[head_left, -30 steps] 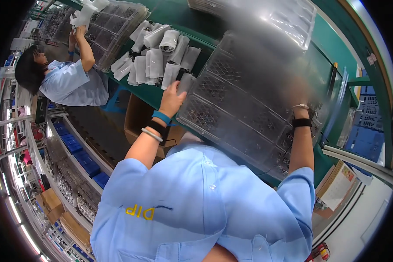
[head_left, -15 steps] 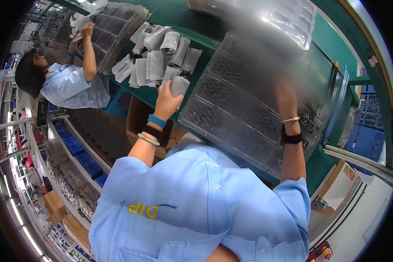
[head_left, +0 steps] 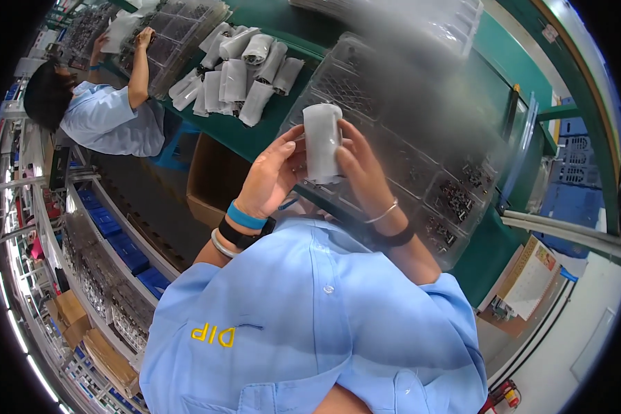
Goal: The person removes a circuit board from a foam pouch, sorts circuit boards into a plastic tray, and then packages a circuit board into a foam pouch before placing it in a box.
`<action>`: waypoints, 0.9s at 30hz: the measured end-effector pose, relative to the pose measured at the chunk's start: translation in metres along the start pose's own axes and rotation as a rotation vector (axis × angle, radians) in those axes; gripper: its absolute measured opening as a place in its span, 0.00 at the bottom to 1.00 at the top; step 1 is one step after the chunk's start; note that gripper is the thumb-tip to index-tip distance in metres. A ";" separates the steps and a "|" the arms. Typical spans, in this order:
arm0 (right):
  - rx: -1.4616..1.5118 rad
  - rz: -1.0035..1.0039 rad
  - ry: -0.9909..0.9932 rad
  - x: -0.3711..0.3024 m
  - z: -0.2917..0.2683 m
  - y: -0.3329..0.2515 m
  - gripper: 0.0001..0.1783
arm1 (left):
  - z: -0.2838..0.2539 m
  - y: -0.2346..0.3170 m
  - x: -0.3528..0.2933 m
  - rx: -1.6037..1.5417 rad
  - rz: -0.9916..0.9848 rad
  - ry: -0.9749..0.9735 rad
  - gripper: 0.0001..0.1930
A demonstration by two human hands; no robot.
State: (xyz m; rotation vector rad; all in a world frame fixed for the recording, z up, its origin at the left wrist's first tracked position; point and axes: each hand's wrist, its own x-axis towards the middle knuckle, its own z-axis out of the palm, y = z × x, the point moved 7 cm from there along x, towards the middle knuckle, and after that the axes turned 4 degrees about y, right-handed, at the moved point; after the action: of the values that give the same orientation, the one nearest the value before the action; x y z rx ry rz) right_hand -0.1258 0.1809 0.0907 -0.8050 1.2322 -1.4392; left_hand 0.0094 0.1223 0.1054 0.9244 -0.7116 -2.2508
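In front of my chest, over the near edge of the tray, I hold a white foam-wrapped roll (head_left: 322, 141) upright. My left hand (head_left: 274, 174) is curled against the roll's left side, its fingers partly hidden behind it. On the right side, my right hand (head_left: 364, 172) has its thumb and fingers around the roll. What the wrap contains cannot be seen. A pile of similar white wrapped rolls (head_left: 233, 79) lies to the left on the green table. Beneath and right of my hands spreads a clear plastic compartment tray (head_left: 407, 196) with small dark metallic parts in it.
Stacked clear trays (head_left: 435, 24) stand at the back, partly blurred by haze. A cardboard box (head_left: 210, 176) sits below the table at left. Farther left, a co-worker (head_left: 110, 117) in light blue handles white sheets over trays. A green frame post (head_left: 590, 90) rises at right.
My left hand has lifted the wrapped roll from beside the pile toward my chest. My right hand has come in from over the tray and now grips it too.
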 end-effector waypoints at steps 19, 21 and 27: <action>-0.664 -0.160 0.482 -0.055 0.016 -0.030 0.21 | 0.008 -0.029 0.012 -0.042 -0.291 -0.323 0.26; -0.665 -0.169 0.461 -0.056 0.026 -0.033 0.21 | -0.001 -0.027 0.017 -0.007 -0.271 -0.299 0.27; -0.741 -0.193 0.488 -0.053 0.037 -0.028 0.21 | 0.000 -0.019 0.017 0.034 -0.261 -0.317 0.31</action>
State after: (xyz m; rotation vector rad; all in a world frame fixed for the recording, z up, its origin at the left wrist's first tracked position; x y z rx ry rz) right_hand -0.0862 0.2203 0.1331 -1.1169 2.1798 -1.3718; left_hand -0.0062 0.1233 0.0855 0.7154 -0.8066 -2.6613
